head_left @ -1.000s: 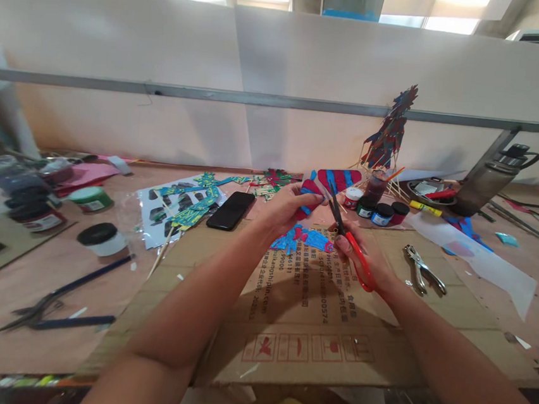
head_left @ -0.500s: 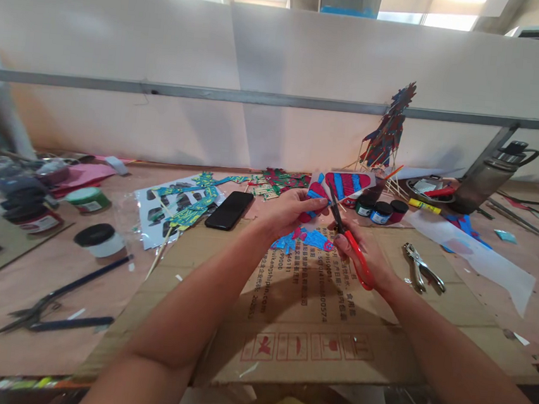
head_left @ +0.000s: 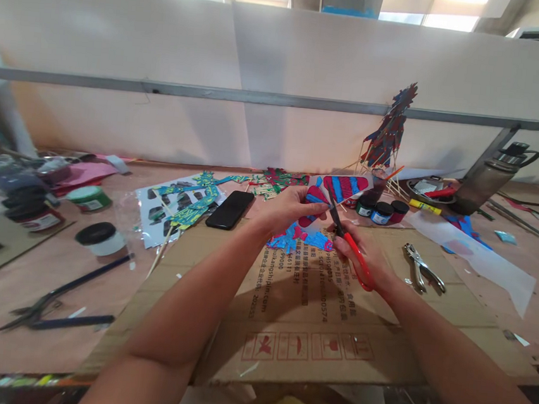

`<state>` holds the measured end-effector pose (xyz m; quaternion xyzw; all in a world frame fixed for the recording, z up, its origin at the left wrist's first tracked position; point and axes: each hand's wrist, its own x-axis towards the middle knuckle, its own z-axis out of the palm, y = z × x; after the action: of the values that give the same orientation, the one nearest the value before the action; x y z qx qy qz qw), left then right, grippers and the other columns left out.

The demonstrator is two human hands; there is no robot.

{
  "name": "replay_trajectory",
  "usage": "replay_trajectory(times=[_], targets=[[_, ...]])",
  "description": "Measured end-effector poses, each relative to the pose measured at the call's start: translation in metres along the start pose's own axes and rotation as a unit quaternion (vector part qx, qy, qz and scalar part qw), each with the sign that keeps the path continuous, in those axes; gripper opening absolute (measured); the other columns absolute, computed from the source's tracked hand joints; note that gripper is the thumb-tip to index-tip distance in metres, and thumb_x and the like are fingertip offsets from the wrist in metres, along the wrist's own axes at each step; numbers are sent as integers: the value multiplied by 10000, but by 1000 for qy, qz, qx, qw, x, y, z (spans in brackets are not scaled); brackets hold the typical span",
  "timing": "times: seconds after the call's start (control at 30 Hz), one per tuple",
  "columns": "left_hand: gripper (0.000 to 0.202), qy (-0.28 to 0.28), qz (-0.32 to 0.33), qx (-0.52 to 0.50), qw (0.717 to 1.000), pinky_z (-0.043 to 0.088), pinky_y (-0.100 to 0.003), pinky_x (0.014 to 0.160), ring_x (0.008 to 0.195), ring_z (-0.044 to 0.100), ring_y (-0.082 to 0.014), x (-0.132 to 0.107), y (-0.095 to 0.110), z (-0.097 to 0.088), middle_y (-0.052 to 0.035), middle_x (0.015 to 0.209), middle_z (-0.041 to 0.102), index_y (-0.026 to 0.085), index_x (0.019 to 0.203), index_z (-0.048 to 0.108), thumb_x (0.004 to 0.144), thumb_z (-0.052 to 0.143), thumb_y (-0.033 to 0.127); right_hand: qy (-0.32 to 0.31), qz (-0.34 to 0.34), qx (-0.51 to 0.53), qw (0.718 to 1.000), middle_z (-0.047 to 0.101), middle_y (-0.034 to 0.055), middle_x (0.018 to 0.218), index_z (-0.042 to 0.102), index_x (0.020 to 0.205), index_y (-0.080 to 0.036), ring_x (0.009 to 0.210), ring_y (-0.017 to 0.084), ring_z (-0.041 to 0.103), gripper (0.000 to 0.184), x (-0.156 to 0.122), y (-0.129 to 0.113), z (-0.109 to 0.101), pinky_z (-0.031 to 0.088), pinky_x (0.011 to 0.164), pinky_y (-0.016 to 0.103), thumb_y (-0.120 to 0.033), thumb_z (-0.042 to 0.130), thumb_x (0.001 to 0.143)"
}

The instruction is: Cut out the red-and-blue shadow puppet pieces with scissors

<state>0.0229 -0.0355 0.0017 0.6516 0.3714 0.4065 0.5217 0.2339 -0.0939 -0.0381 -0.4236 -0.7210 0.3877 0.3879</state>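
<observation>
My left hand point(head_left: 292, 209) pinches a sheet painted with red and blue stripes point(head_left: 346, 188), holding it above the cardboard. In my right hand point(head_left: 364, 248) is a pair of scissors with red handles point(head_left: 358, 260). Their dark blades meet the sheet between its two painted shapes, close to my left fingertips. Below my hands, blue and pink painted cut-outs point(head_left: 316, 239) lie on the printed cardboard point(head_left: 304, 332). The blade tips are partly hidden by the sheet.
A black phone point(head_left: 229, 209) lies left of my hands, beside a printed sheet with yellow-green cut-outs point(head_left: 195, 207). Paint jars point(head_left: 381, 213) stand behind my right hand. A metal hole punch point(head_left: 422, 267) rests to the right. Long-handled shears point(head_left: 57, 299) lie far left; a bottle point(head_left: 488, 178) stands back right.
The striped sheet has shifted and turned slightly in my left hand, its right end now a bit lower. The scissors stay at it, almost in the same place.
</observation>
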Motion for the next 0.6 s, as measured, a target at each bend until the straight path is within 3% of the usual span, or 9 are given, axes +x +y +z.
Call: replay_trajectory(times=[0.27,0.6], targets=[[182,-15,-15,74,997,378,-237,506,552,551,-104,-2,3,1,-42,751,719,189,795,709,784,767,360,-6,12,-7,1000,537,-25,683,613,1074,-202,581,141,487,303,0,-2,0,403,545,283,-463,570,928],[166,-35,-4,99,994,419,-244,503,557,555,-109,-2,2,-3,-34,737,711,194,834,703,803,749,351,-15,42,70,997,432,-73,612,598,998,-195,466,97,382,308,-1,-4,1,311,427,248,-475,594,872]])
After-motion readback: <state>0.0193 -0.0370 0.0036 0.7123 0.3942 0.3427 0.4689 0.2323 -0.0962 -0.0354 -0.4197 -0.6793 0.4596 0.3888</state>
